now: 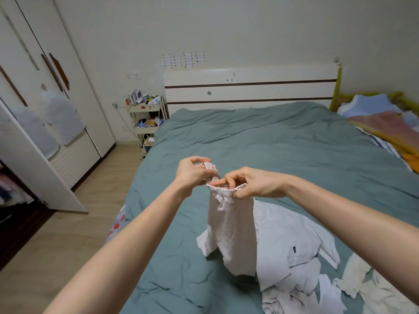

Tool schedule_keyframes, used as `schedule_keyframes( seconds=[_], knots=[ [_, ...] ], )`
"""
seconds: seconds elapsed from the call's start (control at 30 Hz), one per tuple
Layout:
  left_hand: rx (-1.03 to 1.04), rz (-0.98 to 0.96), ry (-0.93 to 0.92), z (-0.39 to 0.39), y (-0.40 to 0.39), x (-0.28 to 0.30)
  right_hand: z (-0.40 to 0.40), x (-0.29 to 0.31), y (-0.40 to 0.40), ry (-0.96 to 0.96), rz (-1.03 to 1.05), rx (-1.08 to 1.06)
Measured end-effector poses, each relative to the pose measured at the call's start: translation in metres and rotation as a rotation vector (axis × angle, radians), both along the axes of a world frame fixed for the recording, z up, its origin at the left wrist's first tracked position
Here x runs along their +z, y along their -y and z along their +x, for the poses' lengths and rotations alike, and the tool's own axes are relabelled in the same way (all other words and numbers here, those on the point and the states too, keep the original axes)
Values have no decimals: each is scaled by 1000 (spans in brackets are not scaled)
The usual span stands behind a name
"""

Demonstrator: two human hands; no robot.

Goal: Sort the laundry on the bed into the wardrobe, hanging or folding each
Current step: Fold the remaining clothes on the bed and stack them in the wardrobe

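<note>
Bed with teal cover point(283, 150), centre of frame: your white laundry heap point(301, 264) at lower right awaits sorting. White wardrobe point(45, 109), left edge, door open. Pale pink elastic-waist garment point(233, 227), centre: your left hand point(192, 173) and right hand point(256, 183) each pinch its waistband. Task looks early.

Two bare forearms, sleeveless as far as visible
</note>
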State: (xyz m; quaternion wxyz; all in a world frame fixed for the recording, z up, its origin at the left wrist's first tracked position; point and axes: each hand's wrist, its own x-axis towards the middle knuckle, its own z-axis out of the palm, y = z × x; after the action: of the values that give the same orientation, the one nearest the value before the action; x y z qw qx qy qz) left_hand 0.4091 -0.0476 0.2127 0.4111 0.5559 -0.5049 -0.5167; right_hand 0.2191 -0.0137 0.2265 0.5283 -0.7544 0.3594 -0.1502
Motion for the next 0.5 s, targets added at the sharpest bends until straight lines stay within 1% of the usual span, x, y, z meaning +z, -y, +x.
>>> schedule_keyframes(
  seconds=[0.1, 0.2, 0.27, 0.37, 0.43, 0.5],
  knots=[
    [33, -37, -48, 7, 4, -5, -5, -3, 5, 27, 17, -37],
    [-22, -75, 48, 24, 13, -6, -13, -1, 9, -1, -98, -195],
    [-154, -63, 87, 33, 16, -3, -18, -3, 15, -4, -197, -327],
    [-446, -64, 167, 41, 17, 3, -21, -7, 24, 34, -336, -462],
    [-585, -66, 199, 42, 17, 9, -19, -7, 27, 45, -386, -453],
    [-667, -64, 222, 40, 17, 15, -13, -4, 28, 28, -466, -394]
  ],
)
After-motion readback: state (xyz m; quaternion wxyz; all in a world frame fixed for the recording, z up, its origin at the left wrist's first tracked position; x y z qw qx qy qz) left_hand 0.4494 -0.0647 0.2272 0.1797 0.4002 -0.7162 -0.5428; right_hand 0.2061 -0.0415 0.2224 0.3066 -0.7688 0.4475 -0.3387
